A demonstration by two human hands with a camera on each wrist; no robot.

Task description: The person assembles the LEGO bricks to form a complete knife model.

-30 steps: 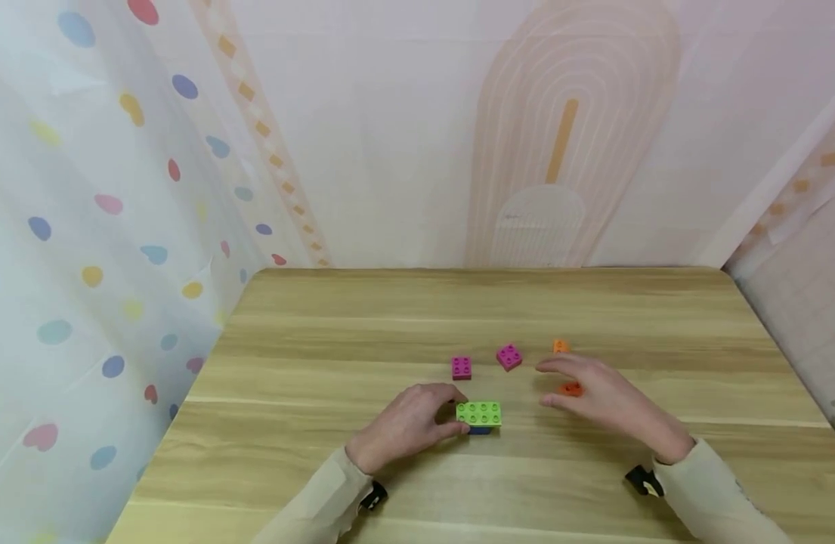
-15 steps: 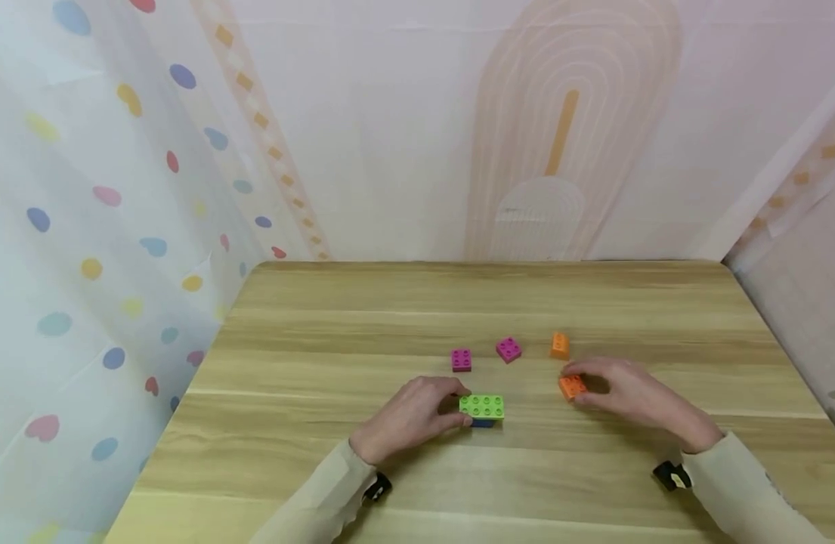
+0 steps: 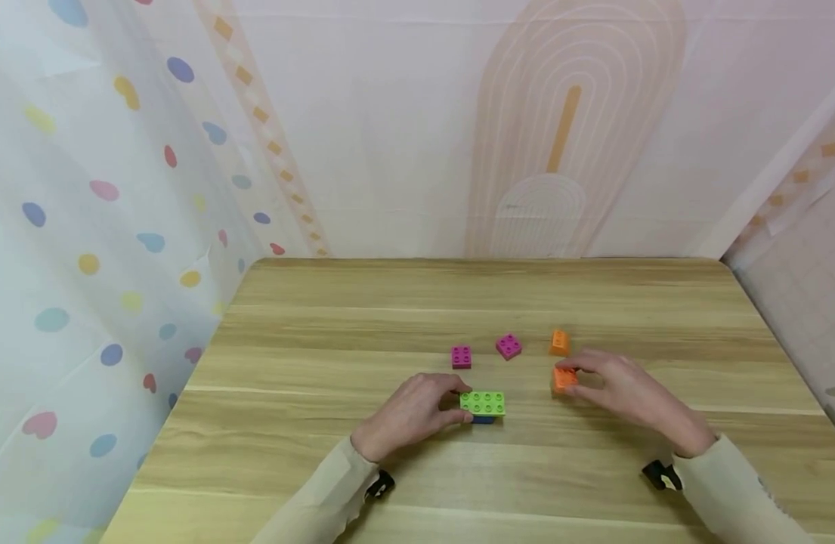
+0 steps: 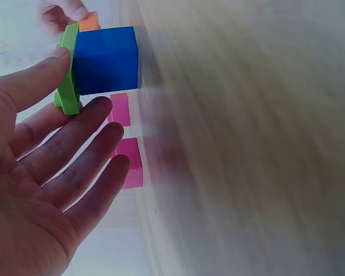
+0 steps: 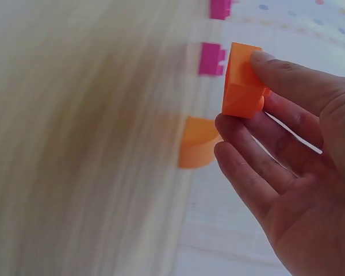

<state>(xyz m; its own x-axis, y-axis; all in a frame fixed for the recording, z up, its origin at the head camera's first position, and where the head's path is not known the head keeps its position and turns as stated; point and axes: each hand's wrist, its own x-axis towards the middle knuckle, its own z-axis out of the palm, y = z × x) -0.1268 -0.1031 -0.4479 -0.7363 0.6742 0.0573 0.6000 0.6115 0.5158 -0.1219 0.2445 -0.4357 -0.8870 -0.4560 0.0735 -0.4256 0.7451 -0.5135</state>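
My left hand (image 3: 413, 414) pinches a thin lime-green brick (image 3: 482, 403) between thumb and finger, with the other fingers spread loosely. Beneath the green piece a blue block (image 4: 107, 60) is joined to it, just above or on the table. To the right, my right hand (image 3: 624, 393) grips an orange brick (image 5: 243, 80) by thumb and fingertips, lifted off the wood. A second orange piece (image 3: 560, 342) with a curved side lies just behind that hand.
Two magenta bricks, a left one (image 3: 461, 357) and a turned one (image 3: 508, 346), lie behind the green brick. The wooden table (image 3: 322, 340) meets a patterned curtain at its back and left.
My right hand has closed on the orange brick, raised it from the table and shifted it slightly left. The left hand keeps its hold on the green brick, almost still.
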